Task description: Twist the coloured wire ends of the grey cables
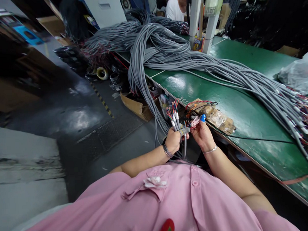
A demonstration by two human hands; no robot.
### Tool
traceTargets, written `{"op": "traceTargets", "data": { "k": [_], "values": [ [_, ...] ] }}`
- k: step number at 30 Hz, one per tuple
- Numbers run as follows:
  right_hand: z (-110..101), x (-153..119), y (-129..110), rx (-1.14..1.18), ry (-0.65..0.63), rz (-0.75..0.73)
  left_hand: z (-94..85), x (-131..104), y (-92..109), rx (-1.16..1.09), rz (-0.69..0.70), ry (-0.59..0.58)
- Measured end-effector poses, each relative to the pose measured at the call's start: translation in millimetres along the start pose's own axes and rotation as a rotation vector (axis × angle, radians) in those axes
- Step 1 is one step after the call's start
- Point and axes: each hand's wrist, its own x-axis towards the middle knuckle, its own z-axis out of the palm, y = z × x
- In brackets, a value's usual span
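Note:
My left hand [174, 139] is closed round several grey cables [175, 121], whose stripped ends fan out upward in thin coloured wires [172, 109]. White bands sit just below the bared wires. A grey covering wraps a finger or thumb of this hand. On the right, my right hand [203, 135] pinches pinkish-white strips or wire ends [195, 121] beside the cable tips; their exact kind is too small to make out. Its thumb wears a blue cover [203, 118]. The two hands are close together in front of my body, by the table edge.
A large bundle of grey cables [163, 56] lies across the green table [233, 111] and hangs over its edge. Near my right hand is a taped cardboard piece [216, 117]. An open cardboard box [135, 108] stands below. Behind the table is a person in white [174, 8].

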Motion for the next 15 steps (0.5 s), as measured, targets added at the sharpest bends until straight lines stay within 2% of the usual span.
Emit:
{"op": "traceTargets", "data": {
  "k": [8,15],
  "values": [
    [1.1,2.2,0.9,-0.028,0.049,-0.05,-1.4,3.0,-5.1,-0.004,0.009,-0.007],
    [-3.3,-4.5,0.3,-0.041,-0.019,0.058,-3.4,-3.2,-2.0,0.019,0.02,-0.015]
  ]
}}
